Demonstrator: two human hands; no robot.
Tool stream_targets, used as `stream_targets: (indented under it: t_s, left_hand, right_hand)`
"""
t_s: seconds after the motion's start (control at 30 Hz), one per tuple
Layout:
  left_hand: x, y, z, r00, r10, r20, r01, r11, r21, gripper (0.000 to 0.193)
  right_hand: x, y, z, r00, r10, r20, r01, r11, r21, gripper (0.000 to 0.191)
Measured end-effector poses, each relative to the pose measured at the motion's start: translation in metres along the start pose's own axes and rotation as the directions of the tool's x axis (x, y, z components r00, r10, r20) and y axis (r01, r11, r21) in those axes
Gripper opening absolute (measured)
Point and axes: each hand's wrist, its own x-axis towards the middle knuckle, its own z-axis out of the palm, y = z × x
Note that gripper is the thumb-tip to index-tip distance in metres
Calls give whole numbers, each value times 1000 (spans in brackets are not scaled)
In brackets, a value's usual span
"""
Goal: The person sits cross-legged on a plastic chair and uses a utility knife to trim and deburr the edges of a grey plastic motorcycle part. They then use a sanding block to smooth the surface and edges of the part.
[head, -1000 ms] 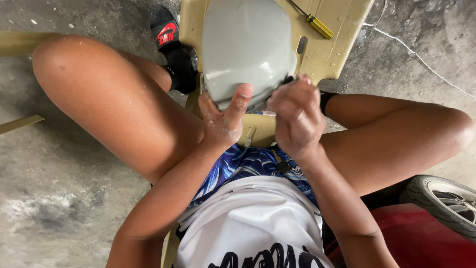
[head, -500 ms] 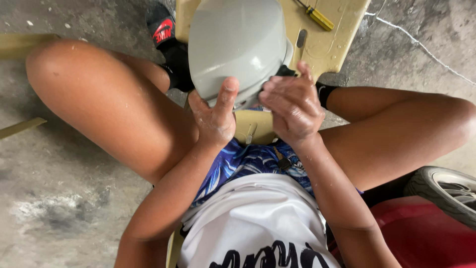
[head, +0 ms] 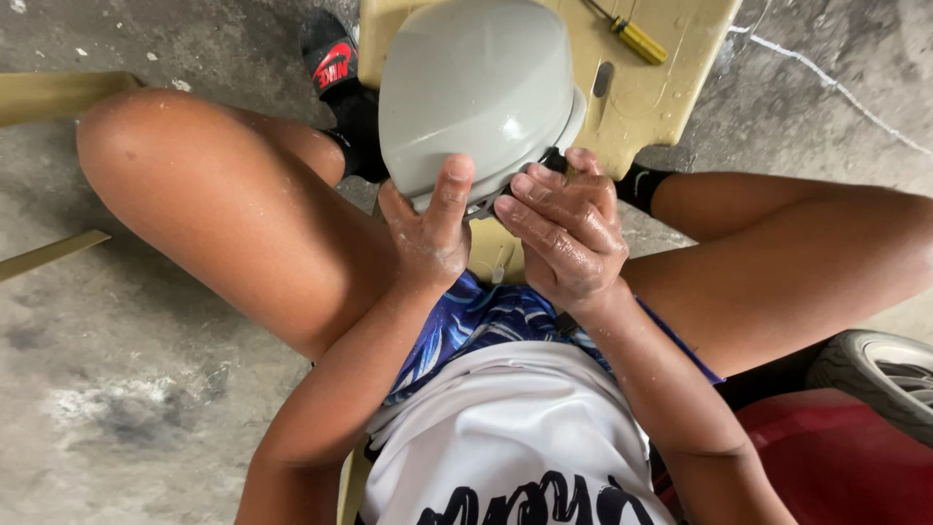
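Grey dome [head: 476,87], pale yellow panel [head: 671,87], yellow-handled screwdriver [head: 637,39], blue patterned shorts [head: 486,321], white shirt [head: 505,428] with black print, black-and-red shoe [head: 330,58], grey floor [head: 126,389]

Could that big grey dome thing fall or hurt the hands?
Maybe. The grey dome is held only at its lower rim by the left hand and right hand, which look wet, so it might slip. The yellow screwdriver lies loose on the yellow board and could roll off.
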Motion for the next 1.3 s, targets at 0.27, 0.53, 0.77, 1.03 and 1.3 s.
stream_targets:
  t_s: [0.27,0.53,0.77,1.03,1.3]
  left_hand:
    - [-5,18,2,969,-114,218,185,921,-343,54]
    - [2,7,-1,996,-46,79,66,961,-269,56]
    - [-3,14,6,983,-69,172,125,930,-345,54]
    - [0,12,0,978,6,207,38,978,-206,49]
    - [-1,19,5,943,13,333,111,930,-350,42]
  right_hand:
    - [12,44,0,940,338,-56,-334,940,67,32]
    - [8,24,2,998,53,-31,-52,999,17,25]
    - [9,42,-2,973,220,-70,-221,975,-15,24]
    - [5,32,-5,999,-7,-34,6,1000,-21,21]
    - [-2,54,-4,976,206,-68,-204,978,32,34]
